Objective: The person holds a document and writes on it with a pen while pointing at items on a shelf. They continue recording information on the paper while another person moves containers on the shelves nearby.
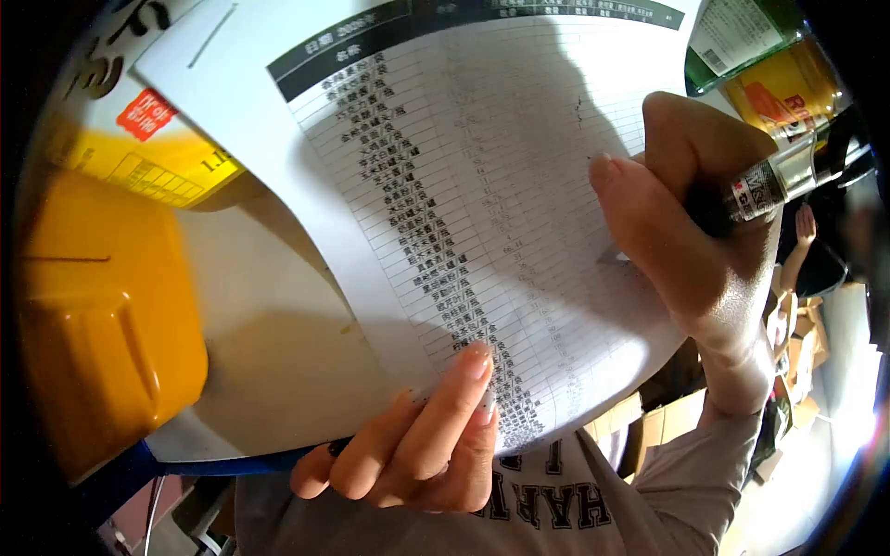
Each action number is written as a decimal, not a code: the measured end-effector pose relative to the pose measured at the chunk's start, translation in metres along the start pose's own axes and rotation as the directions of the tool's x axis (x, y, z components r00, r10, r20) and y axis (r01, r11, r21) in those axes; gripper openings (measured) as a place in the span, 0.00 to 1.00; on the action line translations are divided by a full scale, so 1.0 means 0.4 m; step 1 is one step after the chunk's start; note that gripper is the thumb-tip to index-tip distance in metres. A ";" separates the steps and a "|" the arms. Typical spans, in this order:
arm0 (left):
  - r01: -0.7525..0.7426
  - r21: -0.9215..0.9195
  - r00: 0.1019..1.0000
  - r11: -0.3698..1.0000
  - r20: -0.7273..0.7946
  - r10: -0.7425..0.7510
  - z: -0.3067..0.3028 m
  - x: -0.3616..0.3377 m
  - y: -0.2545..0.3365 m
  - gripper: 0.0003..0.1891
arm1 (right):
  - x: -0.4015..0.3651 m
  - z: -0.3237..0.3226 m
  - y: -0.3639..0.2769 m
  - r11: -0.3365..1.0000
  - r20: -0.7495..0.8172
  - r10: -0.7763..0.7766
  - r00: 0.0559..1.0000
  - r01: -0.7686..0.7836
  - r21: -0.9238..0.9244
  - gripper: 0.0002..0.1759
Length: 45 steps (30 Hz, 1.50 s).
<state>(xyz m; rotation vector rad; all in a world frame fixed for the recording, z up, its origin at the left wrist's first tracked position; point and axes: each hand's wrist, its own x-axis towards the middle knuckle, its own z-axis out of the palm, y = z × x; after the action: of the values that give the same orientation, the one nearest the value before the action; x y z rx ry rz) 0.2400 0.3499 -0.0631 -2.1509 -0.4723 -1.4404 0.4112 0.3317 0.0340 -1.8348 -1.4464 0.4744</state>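
Observation:
A printed form, with a dark header and ruled rows of characters, lies over a white surface. Its upper corner overlaps a yellow-and-white package. My left hand is at the lower edge, one fingertip pressed on the printed column and the others bent around the paper's edge. On the form's right side rests my right hand, fingers curled together in a writing grip. A greyish pointed tip, apparently of a pen, shows beneath it; most is hidden by the hand. Faint handwritten marks run down the middle columns.
An orange plastic container stands at left beside the yellow-and-white package. Behind my right hand are a green bottle, a yellow-labelled container and a small dark-labelled bottle. Cardboard boxes and another person's hand appear at right.

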 end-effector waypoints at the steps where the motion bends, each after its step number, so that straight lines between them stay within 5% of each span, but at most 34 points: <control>1: 0.005 -0.004 1.000 1.000 0.012 -0.005 -0.001 0.001 -0.002 0.05 | 0.004 -0.002 0.001 1.000 0.002 0.000 1.000 0.000 -0.026 0.18; 3: 0.230 0.047 0.973 0.972 -0.045 -0.228 0.005 -0.003 0.036 0.05 | 0.009 -0.005 0.004 0.996 0.000 -0.032 0.999 0.032 -0.082 0.17; 11: 0.211 0.054 0.977 0.976 0.001 -0.211 0.010 -0.002 0.029 0.04 | 0.012 0.012 0.060 0.973 -0.233 -0.229 0.945 0.214 -0.086 0.18; 26: 0.188 0.064 0.982 0.980 -0.011 -0.187 0.027 -0.031 0.040 0.05 | 0.012 -0.035 0.090 0.987 -0.125 -0.068 0.990 0.048 -0.156 0.16; 36: 0.222 0.077 0.975 0.972 0.016 -0.224 0.040 -0.036 0.051 0.05 | 0.018 -0.007 0.093 0.989 -0.121 -0.096 0.988 0.080 -0.126 0.15; 42: 0.175 0.054 0.983 0.983 0.048 -0.178 0.014 -0.029 0.040 0.05 | 0.016 -0.011 0.079 0.985 -0.043 -0.171 0.984 0.172 0.014 0.16; 45: -0.027 0.031 0.998 0.999 0.054 0.025 0.001 -0.024 -0.008 0.06 | 0.013 -0.010 0.069 0.972 -0.059 -0.223 0.973 0.226 0.069 0.17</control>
<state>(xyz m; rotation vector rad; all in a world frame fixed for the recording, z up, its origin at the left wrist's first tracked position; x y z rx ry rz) 0.2350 0.3527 -0.0713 -2.1671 -0.4819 -1.3548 0.4340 0.3329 0.0170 -1.5894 -1.5574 0.3610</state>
